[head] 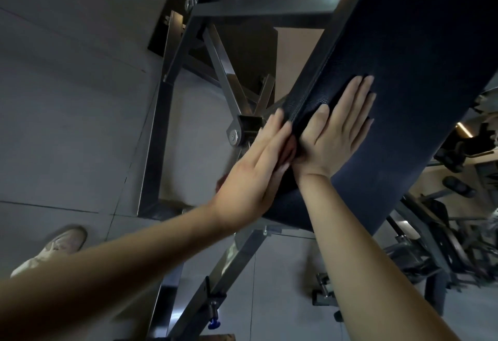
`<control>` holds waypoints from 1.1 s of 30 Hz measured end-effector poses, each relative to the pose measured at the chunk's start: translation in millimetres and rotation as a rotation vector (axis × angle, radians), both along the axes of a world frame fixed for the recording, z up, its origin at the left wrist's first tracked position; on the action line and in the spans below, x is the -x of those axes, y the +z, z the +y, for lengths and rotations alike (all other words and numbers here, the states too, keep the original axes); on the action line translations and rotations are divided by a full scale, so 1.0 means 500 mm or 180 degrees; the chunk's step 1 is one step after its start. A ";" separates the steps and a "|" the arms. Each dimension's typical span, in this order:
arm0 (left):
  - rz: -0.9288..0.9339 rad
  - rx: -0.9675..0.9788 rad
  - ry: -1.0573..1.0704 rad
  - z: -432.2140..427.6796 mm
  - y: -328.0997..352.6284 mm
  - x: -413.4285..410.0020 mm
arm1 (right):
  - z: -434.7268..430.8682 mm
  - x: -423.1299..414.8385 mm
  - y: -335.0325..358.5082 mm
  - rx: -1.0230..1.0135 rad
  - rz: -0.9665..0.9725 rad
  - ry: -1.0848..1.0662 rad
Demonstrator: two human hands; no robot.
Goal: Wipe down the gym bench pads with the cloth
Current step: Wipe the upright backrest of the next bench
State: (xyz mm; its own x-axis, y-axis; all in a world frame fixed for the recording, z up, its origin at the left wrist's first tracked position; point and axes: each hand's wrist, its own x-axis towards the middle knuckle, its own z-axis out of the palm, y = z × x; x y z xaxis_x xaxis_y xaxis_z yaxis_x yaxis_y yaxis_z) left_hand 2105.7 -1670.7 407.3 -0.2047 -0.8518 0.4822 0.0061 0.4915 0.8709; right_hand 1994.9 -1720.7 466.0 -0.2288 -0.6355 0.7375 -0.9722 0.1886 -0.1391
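My right hand (pixel 334 136) lies flat on the dark blue bench pad (pixel 404 44), just right of the frame's centre, with the fingers straight and close together and the thumb out to the side. It presses the dark cloth (pixel 307 123) against the pad. The cloth is nearly the pad's own colour, and only its edges show past my thumb and fingertips. My left hand (pixel 250 176) is laid along the pad's side edge just to the left, fingers straight and pressed together, and its fingertips reach the stitched seam. The two hands touch near the heel of the right one. The pad runs tilted from the lower middle to the upper right of the frame on a grey steel frame (pixel 258 9). Below lies the grey tiled floor (pixel 67 98), with my light shoe (pixel 64 243) at the lower left. A small blue knob (pixel 214 323) sits on a frame leg at the bottom, and other gym machines (pixel 458 233) crowd the right edge.
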 end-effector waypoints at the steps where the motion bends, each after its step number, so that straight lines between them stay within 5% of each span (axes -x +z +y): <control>1: -0.0032 0.0061 0.0003 0.023 -0.021 -0.004 | 0.001 -0.001 0.000 0.0003 0.0005 0.0007; 6: 0.0075 -0.0014 -0.0109 0.042 -0.043 -0.008 | 0.003 -0.001 0.002 -0.0054 0.0011 0.0019; 15: 0.0450 -0.0394 -0.0052 -0.206 0.127 0.047 | 0.003 0.006 -0.001 -0.0110 0.0043 0.0020; 26: 0.0079 -0.0453 -0.0233 0.080 -0.077 -0.025 | 0.002 -0.003 0.000 -0.0036 0.0060 -0.0025; 33: 0.0132 -0.0809 -0.0212 -0.035 0.015 -0.003 | 0.002 0.001 0.002 -0.0056 0.0097 -0.0038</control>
